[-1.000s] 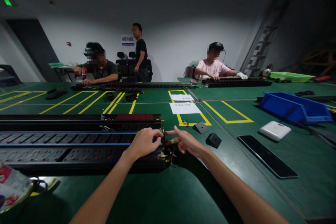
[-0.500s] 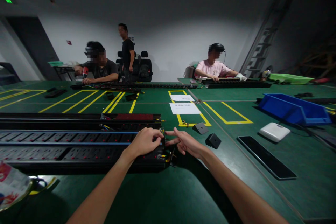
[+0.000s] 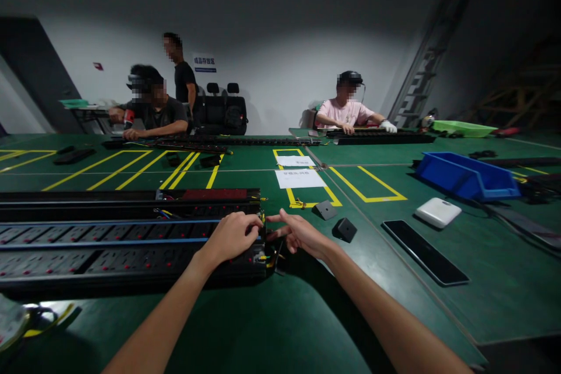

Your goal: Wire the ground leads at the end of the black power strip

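Long black power strips [image 3: 127, 259] with rows of sockets and red switches lie side by side at the left. One socket strip [image 3: 109, 232] has blue edges. My left hand [image 3: 232, 236] rests over the right end of that strip, its fingers curled and thumb close to them; whatever lies between them is hidden. From the right, my right hand [image 3: 300, 232] reaches to the same end, with index and middle fingers stretched out toward it and the others bent. Small yellow-green wires [image 3: 263, 257] stick out at the strip ends. Two black end caps [image 3: 324, 209] [image 3: 344, 229] lie right of my right hand.
A dark phone [image 3: 425, 252], a white box [image 3: 437, 212] and a blue bin [image 3: 467, 178] stand at the right on the green table [image 3: 372, 315]. White paper sheets [image 3: 300, 179] lie ahead. Co-workers [image 3: 153, 105] [image 3: 348, 108] sit across the table; another person [image 3: 184, 79] stands behind.
The view has turned slightly right, so everything sits further left in the picture. Both hands keep nearly the same pose at the strip's end. The standing person has moved left.
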`<state>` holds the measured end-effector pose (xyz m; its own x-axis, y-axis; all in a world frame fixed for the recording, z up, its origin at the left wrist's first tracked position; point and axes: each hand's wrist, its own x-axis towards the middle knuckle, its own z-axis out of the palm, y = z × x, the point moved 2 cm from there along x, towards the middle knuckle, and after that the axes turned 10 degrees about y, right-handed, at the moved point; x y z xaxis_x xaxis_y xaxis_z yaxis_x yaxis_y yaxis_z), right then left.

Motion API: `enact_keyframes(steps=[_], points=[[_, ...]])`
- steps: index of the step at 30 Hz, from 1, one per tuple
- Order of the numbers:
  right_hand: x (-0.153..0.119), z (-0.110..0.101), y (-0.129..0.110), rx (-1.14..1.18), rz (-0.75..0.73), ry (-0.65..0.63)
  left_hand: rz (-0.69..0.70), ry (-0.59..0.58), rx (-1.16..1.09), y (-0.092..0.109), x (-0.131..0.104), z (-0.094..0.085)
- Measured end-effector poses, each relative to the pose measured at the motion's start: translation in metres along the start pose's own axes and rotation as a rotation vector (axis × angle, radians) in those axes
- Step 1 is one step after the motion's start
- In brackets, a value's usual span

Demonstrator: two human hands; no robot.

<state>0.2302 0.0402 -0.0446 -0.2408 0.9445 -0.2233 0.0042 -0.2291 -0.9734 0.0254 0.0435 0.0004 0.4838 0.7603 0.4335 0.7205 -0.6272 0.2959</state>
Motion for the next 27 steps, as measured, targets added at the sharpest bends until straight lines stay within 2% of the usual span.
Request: enact_keyframes(steps=[4, 7, 9, 13, 15, 17, 20, 27], points=[[0.002, 0.001, 0.001, -0.037, -0.006, 0.023, 0.004, 0.000, 0.011, 0.000, 0.001, -0.001], [0.004, -0.004, -0.003, -0.148, -0.082, 0.120, 0.003, -0.005, 0.023, 0.001, 0.001, -0.001], [0.005, -0.013, -0.007, -0.353, -0.179, 0.276, 0.005, -0.007, 0.029, 0.001, 0.000, -0.001], [0.000, -0.036, -0.016, -0.985, -0.380, 0.704, 0.012, -0.001, 0.027, 0.001, -0.001, -0.001], [-0.001, -0.044, -0.015, -1.179, -0.415, 0.785, 0.009, -0.006, 0.029, 0.001, -0.001, -0.002], [0.000, -0.048, -0.012, -1.296, -0.432, 0.791, 0.005, -0.012, 0.034, 0.001, -0.001, -0.002], [0.004, -0.048, -0.005, -1.405, -0.431, 0.722, 0.006, -0.011, 0.034, 0.002, -0.001, -0.003], [0.009, -0.043, 0.002, -1.455, -0.399, 0.571, 0.010, 0.000, 0.025, 0.002, 0.000, -0.002]])
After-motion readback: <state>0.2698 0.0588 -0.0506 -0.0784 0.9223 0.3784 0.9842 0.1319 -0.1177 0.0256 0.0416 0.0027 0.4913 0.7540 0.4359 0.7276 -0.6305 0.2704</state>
